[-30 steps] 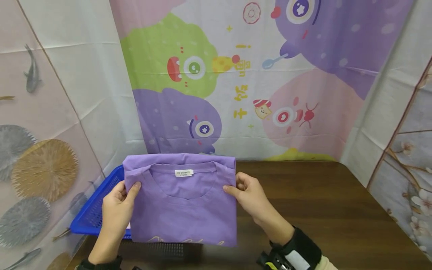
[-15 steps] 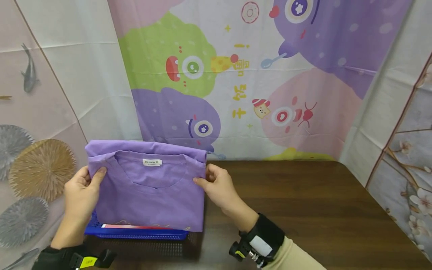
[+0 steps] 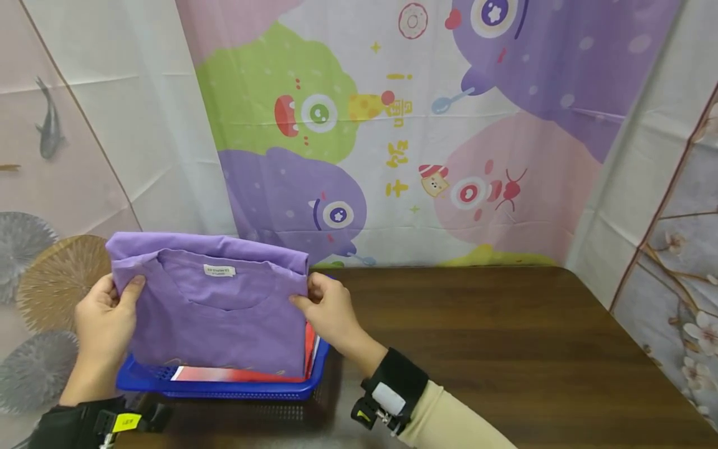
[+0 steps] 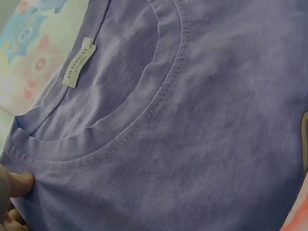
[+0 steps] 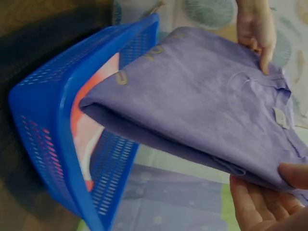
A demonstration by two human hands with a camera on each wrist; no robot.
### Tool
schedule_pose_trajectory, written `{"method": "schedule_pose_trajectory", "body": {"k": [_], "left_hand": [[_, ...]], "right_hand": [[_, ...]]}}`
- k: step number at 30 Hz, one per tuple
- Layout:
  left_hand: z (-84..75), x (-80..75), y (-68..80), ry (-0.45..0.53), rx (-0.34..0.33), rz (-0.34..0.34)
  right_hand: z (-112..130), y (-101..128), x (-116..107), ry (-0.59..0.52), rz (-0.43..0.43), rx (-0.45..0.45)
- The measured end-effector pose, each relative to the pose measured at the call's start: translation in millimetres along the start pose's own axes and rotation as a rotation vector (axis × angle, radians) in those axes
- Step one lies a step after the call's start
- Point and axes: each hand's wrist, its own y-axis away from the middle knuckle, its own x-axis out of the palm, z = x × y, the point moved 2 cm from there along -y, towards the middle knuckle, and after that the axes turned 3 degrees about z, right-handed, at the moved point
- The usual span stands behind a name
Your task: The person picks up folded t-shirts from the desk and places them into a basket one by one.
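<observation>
A folded purple T-shirt (image 3: 219,330), with a pale neck label and gold lettering low on its front, hangs tilted above a blue plastic basket (image 3: 235,390). My left hand (image 3: 109,324) pinches its left upper edge, thumb on the front. At the right upper edge my right hand (image 3: 331,312) pinches it the same way, thumb in front and fingers behind. Inside the basket lies a red and white item (image 5: 91,125), mostly covered by the shirt in the head view. The left wrist view is filled by the shirt's collar (image 4: 120,139) and front.
The basket stands on a dark brown wooden table (image 3: 477,349), toward its left side. Behind the table hangs a cartoon-printed curtain (image 3: 392,237). A patterned cloth (image 3: 50,187) borders the left side, and a floral one (image 3: 684,299) the right.
Both hands have carried the purple T-shirt left, and it has risen slightly to stand over the basket. More of the basket and its red and white contents now shows below and right of the shirt.
</observation>
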Motion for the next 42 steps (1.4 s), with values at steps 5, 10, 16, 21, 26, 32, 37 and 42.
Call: {"method": "schedule_pose_trajectory", "body": {"k": [5,10,16,21,26,32,37,42], "left_hand": [[19.3,2.9,0.6,-0.047,0.004,0.003],[36.9,6.6,5.7,-0.042,0.003,0.020],[51.3,5.9,12.2,-0.049,-0.031,0.025],[64.0,3.2,18.4,-0.090,-0.071,0.030],[74.9,6.5,24.2,-0.084,-0.093,0.048],[83.8,9.5,26.7,-0.112,-0.094,0.078],[84.7,11.2,26.1,-0.094,-0.091,0.089],[85.6,13.6,26.1,-0.086,-0.091,0.107]], "right_hand": [[-15.8,-1.7,7.9,0.045,0.017,-0.022],[-33.5,0.5,13.9,0.068,0.017,-0.018],[-45.0,4.1,25.7,0.093,0.006,0.010],[-48.9,7.0,32.5,0.097,0.017,0.034],[-55.4,9.5,35.5,0.078,0.007,0.046],[-63.0,13.5,37.9,0.076,-0.021,0.053],[-68.2,15.1,34.4,0.087,-0.041,0.081],[-82.7,19.0,18.3,0.039,-0.090,0.160]]}}
